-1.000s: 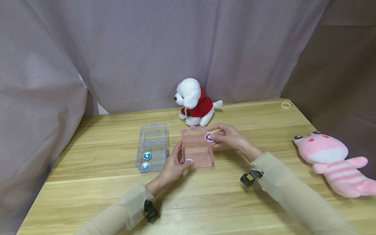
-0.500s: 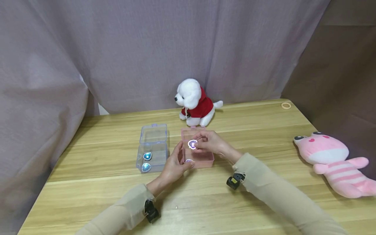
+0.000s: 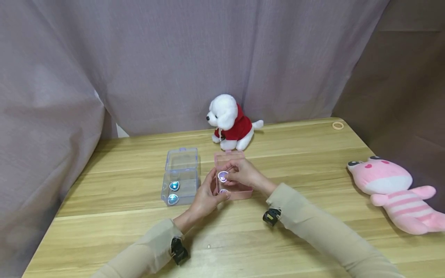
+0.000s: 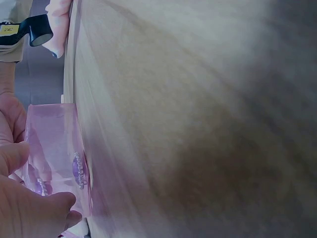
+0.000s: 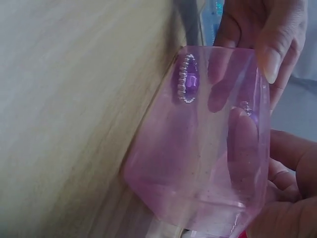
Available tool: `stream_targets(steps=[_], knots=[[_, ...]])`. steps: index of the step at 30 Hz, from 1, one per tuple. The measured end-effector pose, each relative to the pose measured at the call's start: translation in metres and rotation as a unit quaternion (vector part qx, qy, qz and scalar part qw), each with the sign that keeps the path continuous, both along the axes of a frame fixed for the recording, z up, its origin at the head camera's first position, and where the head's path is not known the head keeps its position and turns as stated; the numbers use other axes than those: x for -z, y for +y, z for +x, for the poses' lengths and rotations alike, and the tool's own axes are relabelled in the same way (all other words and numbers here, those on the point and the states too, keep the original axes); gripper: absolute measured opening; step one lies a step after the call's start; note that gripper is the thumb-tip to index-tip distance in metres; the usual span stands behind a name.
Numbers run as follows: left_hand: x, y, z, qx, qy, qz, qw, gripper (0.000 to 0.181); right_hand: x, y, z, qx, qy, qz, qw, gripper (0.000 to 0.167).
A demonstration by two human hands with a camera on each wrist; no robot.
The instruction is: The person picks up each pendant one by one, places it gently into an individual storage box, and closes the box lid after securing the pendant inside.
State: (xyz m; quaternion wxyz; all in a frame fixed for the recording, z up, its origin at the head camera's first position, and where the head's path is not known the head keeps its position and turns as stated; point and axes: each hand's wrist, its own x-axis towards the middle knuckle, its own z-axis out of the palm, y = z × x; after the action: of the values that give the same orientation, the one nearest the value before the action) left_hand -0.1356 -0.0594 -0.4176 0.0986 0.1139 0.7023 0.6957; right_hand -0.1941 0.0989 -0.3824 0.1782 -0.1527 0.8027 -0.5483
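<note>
An open pink transparent plastic box (image 3: 244,194) stands on the table with its lid tipped back. My left hand (image 3: 205,197) grips its left side, the thumb over the front left corner. Between thumb and fingers, my right hand (image 3: 244,173) pinches a purple gem (image 3: 222,177) with a beaded silver rim, inside the box near its left wall. A second purple gem (image 5: 189,79) lies low in the front left of the box, plain through its wall in the right wrist view. To the left, an open bluish clear box (image 3: 189,184) contains two blue gems (image 3: 174,186) with beaded rims.
Behind the boxes sits a white plush dog (image 3: 224,112) in a red hoodie. A pink striped plush frog (image 3: 393,193) lies at the right. A small wooden ring (image 3: 337,126) rests near the far right table corner. Grey curtain (image 3: 174,58) hangs behind.
My right hand has carried the purple gem leftward from beside the lid, down into the pink box. The left hand has kept its grip on the box.
</note>
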Motion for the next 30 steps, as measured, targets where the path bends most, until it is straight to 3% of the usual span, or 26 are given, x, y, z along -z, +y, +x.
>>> stream_targets(steps=[8,11,17,22,23,30], knots=[[0.0,0.001,0.0,-0.001,-0.003,0.002,1.0,0.088,0.001,-0.004,-0.001,0.002,0.035,0.038,0.9987,0.018],[0.0,0.001,0.001,0.002,-0.001,0.004,1.0,0.088,0.002,-0.004,-0.001,-0.013,0.069,0.059,0.9958,0.018],[-0.001,0.0,0.001,0.004,-0.004,0.01,0.9999,0.089,0.004,-0.006,-0.002,-0.036,0.184,0.118,0.9752,0.017],[-0.001,-0.001,0.001,0.002,-0.006,0.005,1.0,0.089,0.01,-0.009,-0.003,-0.044,0.245,0.137,0.9589,0.019],[-0.001,-0.001,0.001,0.003,-0.005,0.005,1.0,0.088,0.011,-0.009,-0.004,-0.045,0.252,0.14,0.9566,0.019],[0.0,-0.001,0.001,0.001,-0.003,-0.007,1.0,0.089,0.01,-0.009,-0.002,-0.065,0.215,0.148,0.9632,0.021]])
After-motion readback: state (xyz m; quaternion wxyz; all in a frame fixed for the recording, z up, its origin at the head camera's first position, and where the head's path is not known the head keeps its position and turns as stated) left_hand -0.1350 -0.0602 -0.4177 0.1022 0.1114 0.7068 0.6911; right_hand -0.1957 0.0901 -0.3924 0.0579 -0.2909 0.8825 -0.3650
